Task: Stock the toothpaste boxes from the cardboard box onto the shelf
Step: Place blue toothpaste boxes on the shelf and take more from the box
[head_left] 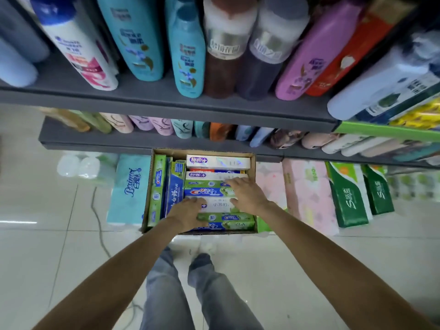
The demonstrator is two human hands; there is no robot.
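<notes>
An open cardboard box (252, 160) stands on the floor below the shelves, packed with several toothpaste boxes in white, blue and green. Both my hands reach down into it. My left hand (188, 210) lies on the left end of a white toothpaste box (219, 205), fingers curled at its edge. My right hand (245, 191) covers that box's right end and the blue Crest box (202, 192) beside it, fingers spread and bent. A white and purple box (217, 162) lies at the far end. Whether the white box is lifted I cannot tell.
Grey shelves (166, 101) above hold shampoo bottles (133, 39); a lower shelf (95, 139) holds smaller bottles. Tissue packs flank the box: blue (129, 189) on the left, pink (307, 194) and green (345, 196) on the right. My legs stand on tiled floor (47, 246).
</notes>
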